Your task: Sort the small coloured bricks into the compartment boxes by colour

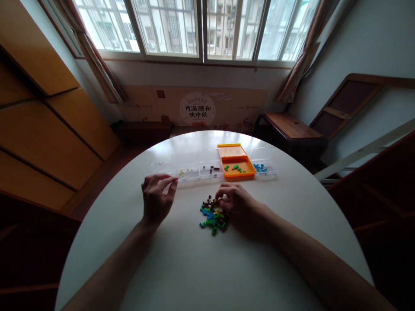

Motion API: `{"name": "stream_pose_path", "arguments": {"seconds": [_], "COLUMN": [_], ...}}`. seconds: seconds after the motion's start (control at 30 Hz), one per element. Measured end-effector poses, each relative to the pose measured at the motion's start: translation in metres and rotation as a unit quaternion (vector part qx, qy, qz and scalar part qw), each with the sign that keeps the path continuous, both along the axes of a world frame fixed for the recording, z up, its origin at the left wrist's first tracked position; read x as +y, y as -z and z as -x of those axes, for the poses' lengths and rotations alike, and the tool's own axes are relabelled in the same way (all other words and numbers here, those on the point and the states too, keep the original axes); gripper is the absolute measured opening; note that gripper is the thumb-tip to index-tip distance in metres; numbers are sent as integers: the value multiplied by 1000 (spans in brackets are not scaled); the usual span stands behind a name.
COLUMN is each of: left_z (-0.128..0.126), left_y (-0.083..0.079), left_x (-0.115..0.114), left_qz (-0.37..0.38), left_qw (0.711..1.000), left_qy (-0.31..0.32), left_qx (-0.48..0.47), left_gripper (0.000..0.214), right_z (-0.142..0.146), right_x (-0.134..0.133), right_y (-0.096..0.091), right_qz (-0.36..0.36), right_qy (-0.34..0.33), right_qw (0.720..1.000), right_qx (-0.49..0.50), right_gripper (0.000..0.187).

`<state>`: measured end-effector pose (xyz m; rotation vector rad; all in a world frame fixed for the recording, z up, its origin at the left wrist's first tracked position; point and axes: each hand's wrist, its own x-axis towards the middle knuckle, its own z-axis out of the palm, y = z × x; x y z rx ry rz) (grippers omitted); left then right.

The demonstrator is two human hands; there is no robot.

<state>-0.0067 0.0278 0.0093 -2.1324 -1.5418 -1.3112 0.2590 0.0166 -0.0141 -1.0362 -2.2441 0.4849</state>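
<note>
My left hand (158, 198) is held over the near edge of the leftmost clear box (161, 166), thumb and index fingertip pinched together; anything between them is too small to make out. A loose pile of small building bricks (212, 216), green, blue, dark brown and yellow, lies on the white table. At its upper right edge my right hand (238, 199) reaches in with curled, closed fingers, and what they grip is hidden. Beyond the hands stand open boxes: a clear one (191, 176) with cream bricks, another (204, 175) with dark brown, an orange one (241, 175) with green, and a clear one (272, 171) with blue.
The round white table (168, 268) curves away on both sides. A wooden stool or side table (292, 125) stands behind it at the right. Wooden cabinets (39, 129) line the left, and a window (171, 26) with curtains is at the back.
</note>
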Motion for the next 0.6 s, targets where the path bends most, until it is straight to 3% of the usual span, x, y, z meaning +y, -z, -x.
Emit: {"name": "stream_pose_path", "arguments": {"seconds": [0.17,0.6], "left_z": [-9,-18], "left_y": [2,2], "left_x": [-12,-19], "left_qz": [-11,-46], "left_qw": [996,976], "left_qy": [75,174], "left_qx": [45,120], "left_gripper": [10,7], "right_z": [-2,-2], "right_x": [0,-1], "right_y": [1,-5], "right_qz": [-1,20], "right_qy": [2,-18], "right_qw": [1000,999], "right_qx": [-8,-28], "right_gripper": [19,3]}}
